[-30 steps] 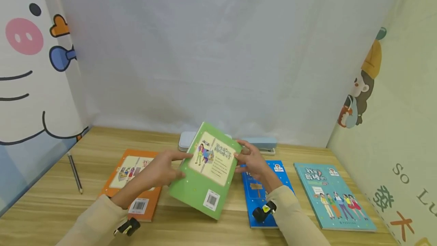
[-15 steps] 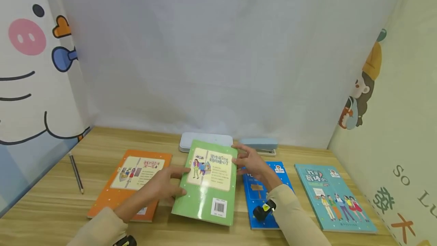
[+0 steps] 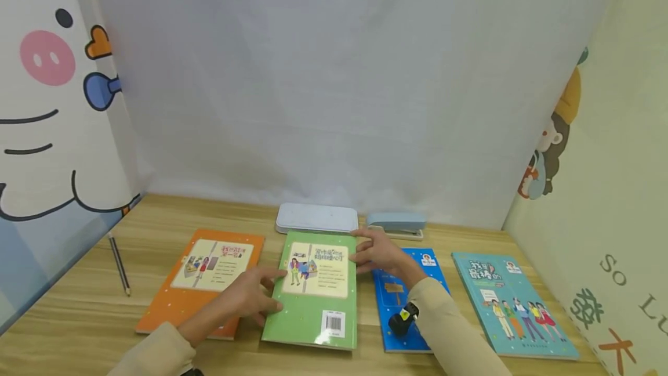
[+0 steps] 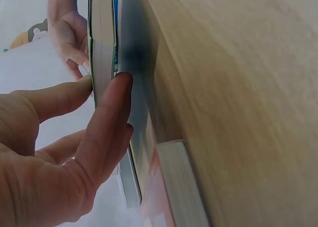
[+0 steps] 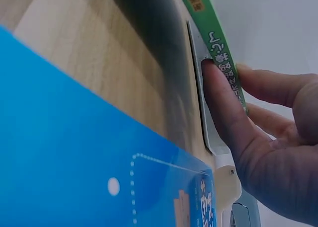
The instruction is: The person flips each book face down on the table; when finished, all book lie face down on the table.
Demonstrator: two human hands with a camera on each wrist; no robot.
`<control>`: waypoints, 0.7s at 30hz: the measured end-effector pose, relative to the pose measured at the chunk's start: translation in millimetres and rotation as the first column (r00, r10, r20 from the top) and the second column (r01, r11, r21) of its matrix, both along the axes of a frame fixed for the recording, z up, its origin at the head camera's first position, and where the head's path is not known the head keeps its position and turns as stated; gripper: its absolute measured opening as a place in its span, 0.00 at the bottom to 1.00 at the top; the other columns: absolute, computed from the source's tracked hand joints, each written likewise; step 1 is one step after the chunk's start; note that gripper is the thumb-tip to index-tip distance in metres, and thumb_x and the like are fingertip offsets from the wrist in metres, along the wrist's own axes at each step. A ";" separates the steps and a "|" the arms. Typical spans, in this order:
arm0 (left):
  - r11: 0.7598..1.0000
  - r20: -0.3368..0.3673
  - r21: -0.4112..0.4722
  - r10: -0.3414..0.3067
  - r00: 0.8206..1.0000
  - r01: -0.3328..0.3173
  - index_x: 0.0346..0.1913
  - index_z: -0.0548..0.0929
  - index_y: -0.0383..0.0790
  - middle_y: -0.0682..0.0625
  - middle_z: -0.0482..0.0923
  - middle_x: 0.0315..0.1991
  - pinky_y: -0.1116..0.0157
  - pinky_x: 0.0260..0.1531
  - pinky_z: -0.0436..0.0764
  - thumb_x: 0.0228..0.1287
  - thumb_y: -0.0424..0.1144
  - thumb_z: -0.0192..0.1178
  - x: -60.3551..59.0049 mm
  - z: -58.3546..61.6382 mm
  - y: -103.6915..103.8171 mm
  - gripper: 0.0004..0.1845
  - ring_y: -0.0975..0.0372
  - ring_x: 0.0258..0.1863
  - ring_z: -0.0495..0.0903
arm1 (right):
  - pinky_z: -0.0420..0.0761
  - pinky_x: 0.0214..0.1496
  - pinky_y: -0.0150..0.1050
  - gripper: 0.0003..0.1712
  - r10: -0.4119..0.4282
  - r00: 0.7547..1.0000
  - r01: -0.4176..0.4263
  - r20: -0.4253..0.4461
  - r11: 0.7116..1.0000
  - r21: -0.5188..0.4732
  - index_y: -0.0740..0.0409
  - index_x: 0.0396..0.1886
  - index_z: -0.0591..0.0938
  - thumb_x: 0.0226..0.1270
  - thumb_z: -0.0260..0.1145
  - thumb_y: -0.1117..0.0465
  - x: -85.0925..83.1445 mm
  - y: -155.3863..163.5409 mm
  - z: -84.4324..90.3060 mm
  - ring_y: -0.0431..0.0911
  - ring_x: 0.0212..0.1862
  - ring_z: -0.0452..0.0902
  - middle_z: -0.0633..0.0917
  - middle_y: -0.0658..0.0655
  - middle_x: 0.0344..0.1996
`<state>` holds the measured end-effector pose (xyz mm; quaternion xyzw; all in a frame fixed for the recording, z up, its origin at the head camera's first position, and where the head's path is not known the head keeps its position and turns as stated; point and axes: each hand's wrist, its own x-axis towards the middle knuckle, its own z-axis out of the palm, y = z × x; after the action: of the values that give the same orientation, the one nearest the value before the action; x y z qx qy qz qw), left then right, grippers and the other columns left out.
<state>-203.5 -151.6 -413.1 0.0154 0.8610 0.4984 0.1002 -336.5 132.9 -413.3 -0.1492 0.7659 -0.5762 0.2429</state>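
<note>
A green book [image 3: 308,313] lies back cover up between both hands in the head view, barcode toward me. My left hand [image 3: 254,296] pinches its left edge; in the left wrist view the thumb and fingers sit on opposite sides of the page block [image 4: 103,43]. At the far right edge my right hand [image 3: 380,255] pinches the book, thumb and fingers on either side of the green spine [image 5: 211,36] in the right wrist view. Both wrist views show a shadowed gap between the book and the wooden table [image 3: 308,361].
An orange book [image 3: 174,305] lies on the left, with a pencil [image 3: 119,266] beyond it. On the right are a blue book [image 3: 389,302], partly under my right forearm, and a teal book [image 3: 508,300]. A pale case [image 3: 317,217] and a blue stapler [image 3: 398,222] stand behind.
The green book has come down toward the table and turned from slanted to nearly straight. Both hands have stayed on its edges and lowered with it, uncovering the pale case.
</note>
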 end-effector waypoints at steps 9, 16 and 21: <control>0.998 0.027 -0.058 -0.001 1.000 0.002 0.67 0.74 0.31 0.42 0.75 0.33 0.59 0.17 0.84 0.48 0.20 0.72 -2.6 -3.0 -1.1 0.38 0.55 0.18 0.80 | 0.89 0.42 0.47 0.40 -0.014 1.000 0.014 0.002 0.996 0.090 0.66 0.76 0.60 0.65 0.63 0.77 -3.0 -11.5 -5.1 0.46 0.33 0.85 0.84 0.67 0.45; 0.994 0.043 -0.106 -0.021 0.999 0.025 0.67 0.74 0.30 0.41 0.75 0.32 0.60 0.17 0.84 0.50 0.22 0.71 -3.7 -0.6 -3.9 0.37 0.54 0.18 0.80 | 0.89 0.40 0.46 0.40 -0.062 0.998 0.063 -0.013 0.989 0.135 0.68 0.74 0.63 0.63 0.65 0.78 -2.8 -21.4 -7.4 0.46 0.31 0.85 0.83 0.69 0.47; 0.985 0.040 -0.173 -0.024 0.999 0.030 0.67 0.75 0.32 0.42 0.77 0.33 0.61 0.16 0.84 0.52 0.25 0.72 -4.1 1.1 -3.5 0.35 0.55 0.16 0.81 | 0.89 0.40 0.48 0.40 -0.084 0.996 0.087 -0.026 0.985 0.152 0.69 0.74 0.63 0.62 0.65 0.79 -0.4 -26.7 -7.4 0.48 0.33 0.85 0.82 0.71 0.47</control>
<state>-207.6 -155.1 -412.0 0.0088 0.8987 0.4205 0.1243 -337.0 106.2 -420.7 -0.1028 0.8160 -0.5242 0.2210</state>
